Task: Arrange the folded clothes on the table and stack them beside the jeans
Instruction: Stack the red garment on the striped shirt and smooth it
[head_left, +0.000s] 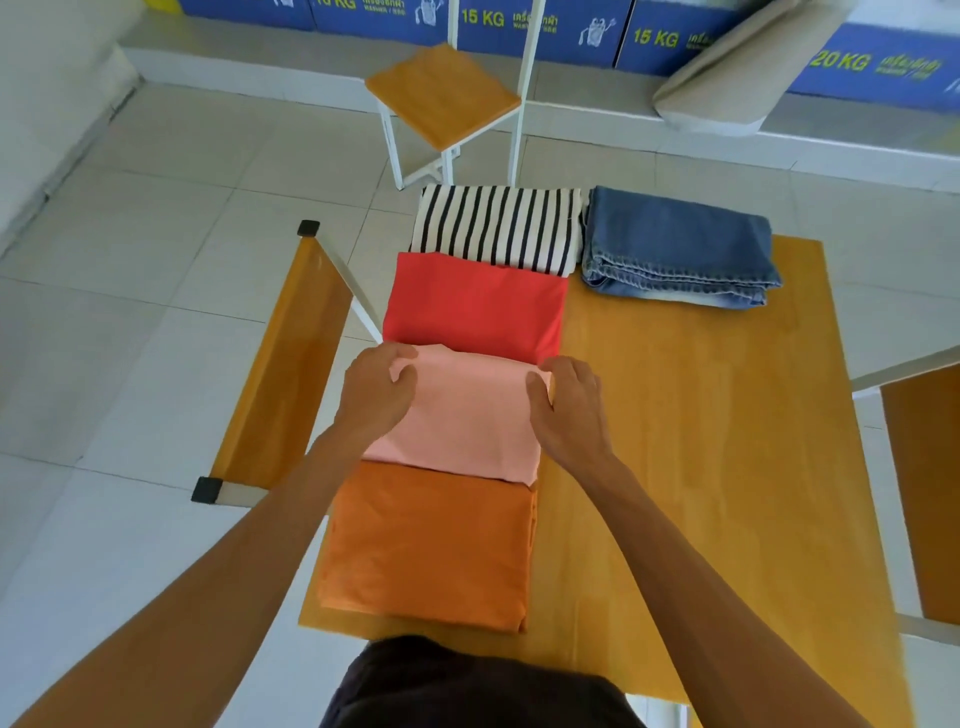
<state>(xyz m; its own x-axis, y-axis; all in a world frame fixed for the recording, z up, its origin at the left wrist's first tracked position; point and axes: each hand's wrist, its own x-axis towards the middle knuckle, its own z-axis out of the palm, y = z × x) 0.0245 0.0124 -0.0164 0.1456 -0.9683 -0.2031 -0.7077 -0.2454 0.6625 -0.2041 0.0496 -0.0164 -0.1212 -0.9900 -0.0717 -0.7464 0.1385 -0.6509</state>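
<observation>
A wooden counter (701, 441) with a warm orange-brown top fills the centre and lower right of the frame, set on a floor of pale square tiles (130, 312). Down its left side 4 folded garments are laid in a column: a striped black-and-white piece (493, 226) at the top, a red piece (475, 306) just below it, a pink piece (467, 415) in the middle of the frame, and an orange piece (426, 545) lowest. The folded jeans (675, 249) are seen at the upper right of the counter, just beside the striped piece. The pink piece is gripped at its upper corners: the left hand (376, 395) has its fingers closed on the upper left corner, and the right hand (569, 405) has its fingers closed on the upper right corner. A bench (280, 364) with a wooden seat and white frame stands at the left of the counter, and a wooden chair (441, 93) with white legs is placed at the top centre. Blue cartons (545, 26) marked 15 KG and 20 KG are lined along the top edge of the frame.
</observation>
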